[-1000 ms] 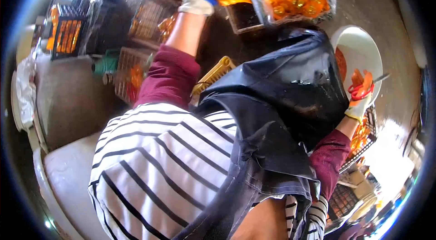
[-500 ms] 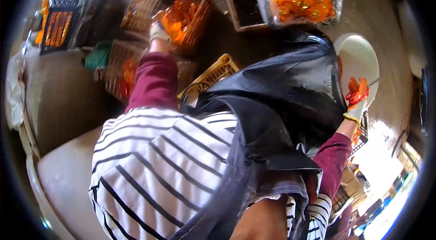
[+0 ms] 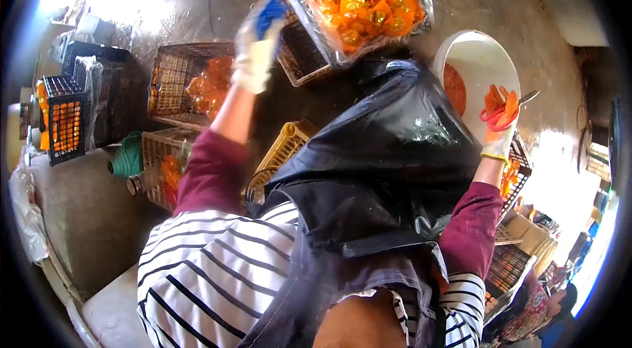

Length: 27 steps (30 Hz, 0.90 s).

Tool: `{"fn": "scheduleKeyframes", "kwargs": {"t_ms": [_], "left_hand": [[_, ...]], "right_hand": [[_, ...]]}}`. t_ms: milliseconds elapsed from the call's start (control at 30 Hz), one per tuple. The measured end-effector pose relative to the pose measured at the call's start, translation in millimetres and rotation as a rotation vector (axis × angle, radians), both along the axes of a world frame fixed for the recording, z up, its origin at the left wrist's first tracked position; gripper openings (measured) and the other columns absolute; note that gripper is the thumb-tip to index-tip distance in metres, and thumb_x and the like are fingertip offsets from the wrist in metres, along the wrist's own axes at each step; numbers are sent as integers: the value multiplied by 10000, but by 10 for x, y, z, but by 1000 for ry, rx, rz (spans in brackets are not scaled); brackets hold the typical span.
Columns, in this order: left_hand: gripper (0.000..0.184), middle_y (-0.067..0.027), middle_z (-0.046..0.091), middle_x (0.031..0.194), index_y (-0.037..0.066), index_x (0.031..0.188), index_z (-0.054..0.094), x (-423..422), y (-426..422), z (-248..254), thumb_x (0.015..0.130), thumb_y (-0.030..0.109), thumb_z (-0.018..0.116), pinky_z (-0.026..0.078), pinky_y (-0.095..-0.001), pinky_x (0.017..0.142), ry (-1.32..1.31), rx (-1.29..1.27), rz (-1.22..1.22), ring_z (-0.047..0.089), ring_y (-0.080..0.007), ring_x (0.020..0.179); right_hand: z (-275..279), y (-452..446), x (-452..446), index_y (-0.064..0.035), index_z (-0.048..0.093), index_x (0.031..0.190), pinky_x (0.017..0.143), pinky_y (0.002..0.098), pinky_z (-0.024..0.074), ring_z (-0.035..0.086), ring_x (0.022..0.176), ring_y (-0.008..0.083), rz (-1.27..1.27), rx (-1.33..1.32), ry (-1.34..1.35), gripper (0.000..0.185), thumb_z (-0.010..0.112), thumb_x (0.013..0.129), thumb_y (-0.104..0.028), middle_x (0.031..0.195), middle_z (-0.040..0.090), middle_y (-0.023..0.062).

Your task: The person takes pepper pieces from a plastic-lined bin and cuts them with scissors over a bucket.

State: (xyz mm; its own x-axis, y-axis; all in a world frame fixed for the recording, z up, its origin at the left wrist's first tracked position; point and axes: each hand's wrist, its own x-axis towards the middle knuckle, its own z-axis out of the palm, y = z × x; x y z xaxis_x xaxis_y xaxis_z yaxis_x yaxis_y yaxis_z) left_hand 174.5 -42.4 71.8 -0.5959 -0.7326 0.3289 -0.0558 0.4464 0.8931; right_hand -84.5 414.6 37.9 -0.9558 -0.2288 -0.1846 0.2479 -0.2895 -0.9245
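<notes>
My left hand [image 3: 255, 48], in a white and blue glove, is blurred by motion between the brown crate [image 3: 172, 58] and the plastic-lined crate of orange pieces [image 3: 368, 2]. Its fingers are smeared, so I cannot make out whether they hold anything. My right hand [image 3: 501, 114], gloved in white and orange, is closed around a red-handled metal tool [image 3: 528, 96]. It is over the edge of a white bucket [image 3: 487, 48], where something reddish round [image 3: 454, 90] shows inside. Orange pieces [image 3: 212, 86] lie in the brown crate, left of my left hand.
A black apron [image 3: 388, 144] covers my lap. A yellow crate [image 3: 284, 145] stands in front of me, with a green object [image 3: 126, 156] farther left. Dark crates [image 3: 66, 117] are at the far left. Another person [image 3: 526, 312] shows at the lower right.
My left hand has moved from the orange pieces in the brown crate up and right, toward the lined crate. My right hand still grips the tool by the bucket. The view has shifted.
</notes>
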Motion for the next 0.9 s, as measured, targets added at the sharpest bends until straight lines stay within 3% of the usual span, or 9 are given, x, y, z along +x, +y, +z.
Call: {"fn": "scheduleKeyframes", "kwargs": {"t_ms": [67,133,200,333,400,567,667,733,900], "left_hand": [[371,-102,635,1130,135,1232,570,-502,358,44,876,229,615,458,-328,881,-352,-30,-304,613,-211,976],[435,-157,615,1141,117,1215,563,-1015,482,-244,861,367,596,460,-383,880,-588,-414,-454,593,-296,1038],[539,-202,593,1136,88,1225,522,-1451,497,-662,841,463,564,449,-425,892,-780,-272,-502,555,-354,1075],[766,-210,492,1304,46,1348,394,-1862,398,-1200,784,526,589,413,-434,969,-1174,-457,-482,530,-340,1149],[788,-213,498,1297,43,1346,400,-1917,445,-1378,760,524,614,405,-430,978,-1185,-536,-357,533,-340,1149],[684,-171,560,1233,85,1275,489,-2050,118,-1460,758,514,621,412,-403,967,-1175,-452,-641,537,-291,1144],[629,-165,592,1182,102,1233,529,-2067,40,-1831,778,530,594,426,-414,946,-1151,-427,-611,555,-311,1113],[527,-173,588,1179,102,1182,577,-2029,195,-1595,835,496,526,443,-416,915,-1212,-512,-640,554,-342,1100],[478,-187,619,1099,75,1088,618,-1922,203,-1364,800,456,611,459,-424,864,-955,-315,-570,584,-345,1037]], "right_hand": [[-50,29,-40,-80,523,1182,445,312,434,652,842,275,-54,0,-49,420,464,924,-405,1068,646,156],[46,-55,81,-81,524,1183,455,298,423,649,829,254,-135,55,-33,480,456,913,-471,1065,646,139],[83,-15,124,-79,530,1165,464,283,412,650,811,237,-128,19,-77,497,463,905,-499,1062,645,130],[138,16,145,-79,532,1149,475,263,398,649,814,216,-166,158,-116,527,460,899,-538,1050,641,117],[147,76,144,0,522,1166,816,289,508,621,947,223,-102,-47,-124,480,563,905,-401,1106,611,184],[309,-96,95,-8,518,1181,817,283,508,597,1013,212,-49,-45,-133,460,584,901,-367,1122,598,150],[320,-172,110,-23,520,1183,830,288,505,591,1028,212,-29,-31,-92,446,601,893,-352,1157,580,134],[315,-214,125,-38,519,1190,810,287,503,597,1012,208,-27,1,-92,449,602,890,-362,1155,583,128],[197,-157,122,-78,520,1206,617,237,430,640,841,172,19,15,-154,498,550,893,-465,1040,648,117]]}}
